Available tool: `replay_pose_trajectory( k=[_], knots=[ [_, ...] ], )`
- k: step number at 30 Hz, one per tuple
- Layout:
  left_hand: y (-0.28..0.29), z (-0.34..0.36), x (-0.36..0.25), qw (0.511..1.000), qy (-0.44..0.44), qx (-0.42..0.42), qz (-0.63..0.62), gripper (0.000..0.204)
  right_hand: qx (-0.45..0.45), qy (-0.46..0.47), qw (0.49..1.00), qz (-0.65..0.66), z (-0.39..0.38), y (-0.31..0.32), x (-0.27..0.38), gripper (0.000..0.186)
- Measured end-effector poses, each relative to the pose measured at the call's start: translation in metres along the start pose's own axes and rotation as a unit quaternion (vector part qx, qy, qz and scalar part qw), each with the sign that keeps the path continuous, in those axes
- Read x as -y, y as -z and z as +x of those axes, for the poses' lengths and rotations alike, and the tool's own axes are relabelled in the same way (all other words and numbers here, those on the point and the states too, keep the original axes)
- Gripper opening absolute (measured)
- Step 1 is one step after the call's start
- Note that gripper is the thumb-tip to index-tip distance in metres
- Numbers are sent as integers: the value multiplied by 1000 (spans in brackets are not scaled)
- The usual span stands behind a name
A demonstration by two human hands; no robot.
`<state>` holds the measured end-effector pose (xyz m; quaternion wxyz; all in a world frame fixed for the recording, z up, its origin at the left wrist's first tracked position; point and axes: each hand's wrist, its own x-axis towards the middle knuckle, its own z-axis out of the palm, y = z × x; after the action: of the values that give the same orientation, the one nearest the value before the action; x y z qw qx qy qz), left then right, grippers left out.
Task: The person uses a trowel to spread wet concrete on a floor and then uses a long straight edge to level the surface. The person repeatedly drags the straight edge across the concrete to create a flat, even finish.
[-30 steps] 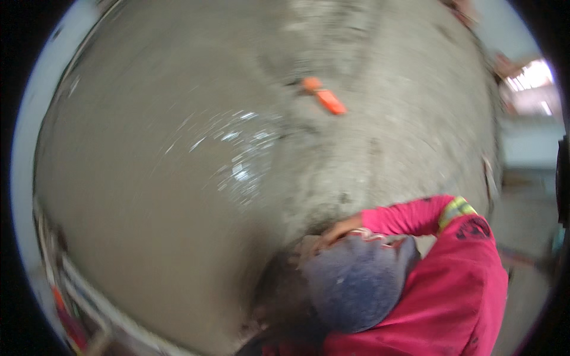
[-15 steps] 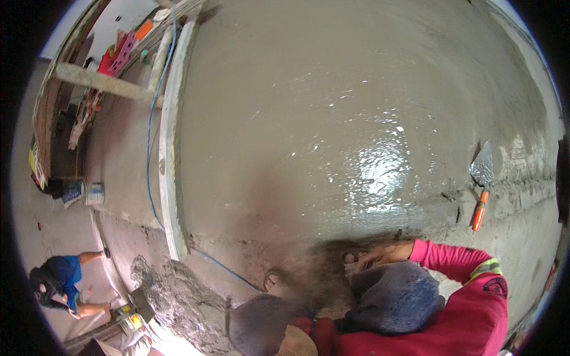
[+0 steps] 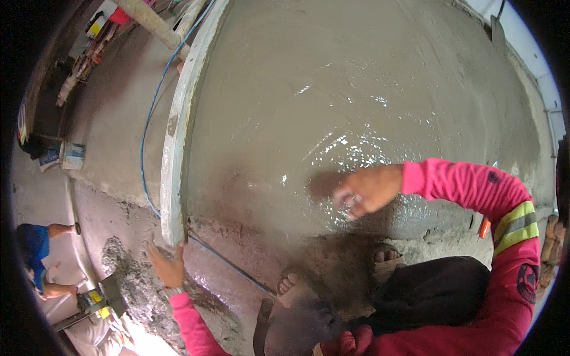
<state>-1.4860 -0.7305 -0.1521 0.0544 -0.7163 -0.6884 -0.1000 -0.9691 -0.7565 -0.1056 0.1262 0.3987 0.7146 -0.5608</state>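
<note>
My left hand (image 3: pixel 166 267) has its fingers spread at the near end of a long, pale straightedge board (image 3: pixel 175 178), apparently touching it. My right hand (image 3: pixel 368 190) hangs over the wet, smoothed cement (image 3: pixel 297 101), fingertips bent and blurred, so I cannot tell whether anything is in them. A blue hose (image 3: pixel 143 172) runs along the board's left side and on past my bare, sandalled feet (image 3: pixel 386 256). An orange trowel handle (image 3: pixel 483 228) shows just beside my right sleeve, the rest mostly hidden.
At lower left a person in blue (image 3: pixel 37 249) is by a shovel-like blade (image 3: pixel 114 295) and rough mortar (image 3: pixel 122 264). A bucket (image 3: pixel 73 156), wooden beams (image 3: pixel 145 24) and clutter line the left. A white wall (image 3: pixel 528 53) borders the cement at right.
My left hand has come into view at the board's end. My right hand has lifted from beside my knee out over the wet cement. The view has swung round and shifted.
</note>
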Motion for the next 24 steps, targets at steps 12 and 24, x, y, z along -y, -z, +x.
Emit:
replay_pose_trajectory(
  k=[12, 24],
  knots=[
    [-48, 53, 1, 994, 59, 83, -25, 65, -524, 154, 734, -404, 302, 158, 83, 41],
    [-59, 66, -4, 998, 29, 31, -56, 59, -421, 54, 756, -499, 378, 209, 100, 27]
  ],
)
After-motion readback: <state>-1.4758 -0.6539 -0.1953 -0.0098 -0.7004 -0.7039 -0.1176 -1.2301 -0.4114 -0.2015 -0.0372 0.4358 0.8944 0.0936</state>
